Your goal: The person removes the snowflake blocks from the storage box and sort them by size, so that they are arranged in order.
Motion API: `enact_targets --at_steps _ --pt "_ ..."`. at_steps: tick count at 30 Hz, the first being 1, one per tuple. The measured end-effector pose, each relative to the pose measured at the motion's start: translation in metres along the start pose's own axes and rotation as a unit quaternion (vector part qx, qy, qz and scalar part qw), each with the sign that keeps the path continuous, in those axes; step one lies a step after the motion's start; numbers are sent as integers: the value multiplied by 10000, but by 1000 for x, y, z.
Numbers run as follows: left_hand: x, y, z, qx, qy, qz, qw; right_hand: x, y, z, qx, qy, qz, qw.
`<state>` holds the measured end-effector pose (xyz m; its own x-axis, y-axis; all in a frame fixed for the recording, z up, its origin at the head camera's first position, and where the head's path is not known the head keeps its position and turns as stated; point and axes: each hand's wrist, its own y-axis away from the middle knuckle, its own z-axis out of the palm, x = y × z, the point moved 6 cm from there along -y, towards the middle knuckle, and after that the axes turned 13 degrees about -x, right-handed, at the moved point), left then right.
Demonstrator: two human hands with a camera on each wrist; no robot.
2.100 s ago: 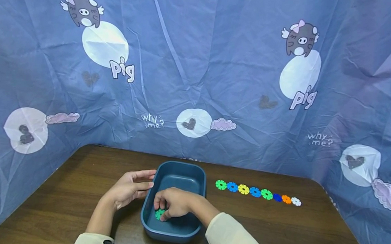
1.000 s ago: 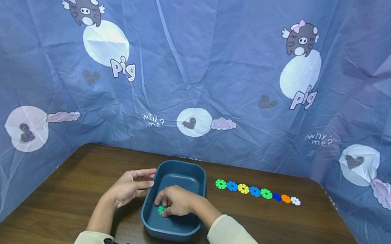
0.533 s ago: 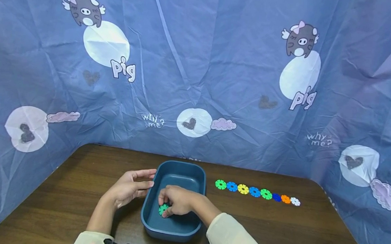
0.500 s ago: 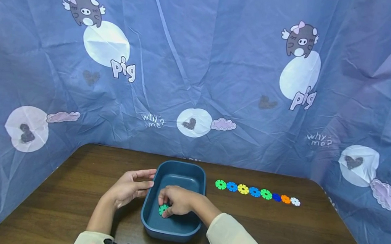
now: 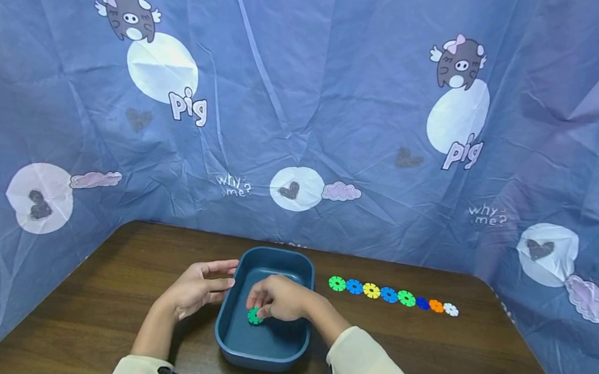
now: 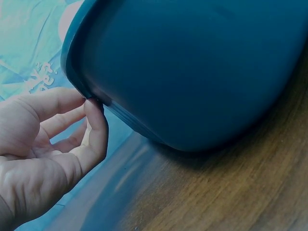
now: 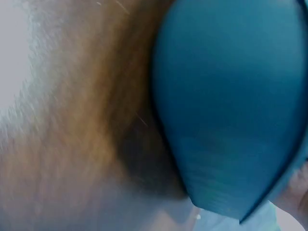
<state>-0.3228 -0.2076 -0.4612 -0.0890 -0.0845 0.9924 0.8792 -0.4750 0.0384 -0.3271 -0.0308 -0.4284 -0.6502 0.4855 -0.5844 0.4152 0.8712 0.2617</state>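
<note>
My right hand [image 5: 281, 298] is inside a dark blue plastic tub [image 5: 262, 361], its thumb and fingertips pinching a green notched snowflake disc [image 5: 254, 316]. The fingers cover part of that disc, which shows above the tub's floor in the head view. On the tub's left side, my left hand [image 5: 197, 287] pinches the rim. In the left wrist view the thumb and index finger of the left hand [image 6: 53, 139] meet at the tub's edge [image 6: 108, 103]. Only the outer wall of the tub [image 7: 226, 110] and a sliver of hand show in the right wrist view.
Right of the tub, a row of notched discs lies flat on the brown wooden table [image 5: 423, 355]: a green disc [image 5: 337, 283] at its left end, then blue, yellow and others, and a white disc [image 5: 450, 309] at its right end. A blue printed cloth [image 5: 304, 123] stands behind.
My right hand, with the green disc, has shifted right and toward the tub's far end, and has risen slightly in the last half second. The left hand and the tub have stayed in place.
</note>
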Motion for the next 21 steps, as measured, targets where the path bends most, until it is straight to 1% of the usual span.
enact_targets --at_steps 7,10,16,20,21 --pt "-1 -1 -1 87 -33 -7 10000 6 23 -28 384 -272 -24 9989" --pt "-2 -1 -2 110 -21 10 9999 13 37 -41 601 -349 71 9976" --pt "-2 -1 -1 49 -12 71 10000 30 72 -66 920 -409 267 9946" --pt "-2 -1 -1 34 -12 68 10000 44 98 -80 1124 -415 434 9918" --pt "-2 -1 -1 30 -22 66 10000 49 104 -83 1171 -483 495 9907"
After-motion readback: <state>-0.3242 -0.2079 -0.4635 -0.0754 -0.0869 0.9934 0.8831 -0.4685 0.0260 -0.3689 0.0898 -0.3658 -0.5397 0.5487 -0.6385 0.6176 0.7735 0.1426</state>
